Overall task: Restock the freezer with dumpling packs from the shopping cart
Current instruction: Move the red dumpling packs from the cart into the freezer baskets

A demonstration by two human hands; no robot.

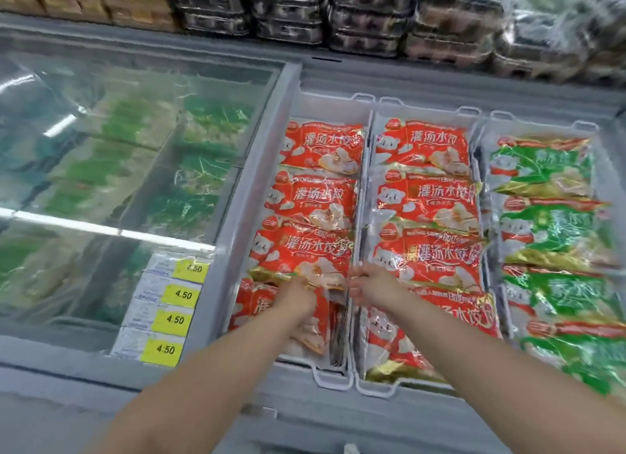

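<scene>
In the open freezer [305, 409], the left hand [298, 296] and right hand [371, 284] pinch a red pack's [305, 253] near edge, fingers curled. It is likely being seated; next, release and fetch another.

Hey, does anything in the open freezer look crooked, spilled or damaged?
Only one thing: the nearest red pack in the left basket lies skewed, leaving a gap on its right side where bare basket wire shows. The other red packs and green packs lie in tidy overlapping rows; nothing looks spilled or torn.
</scene>
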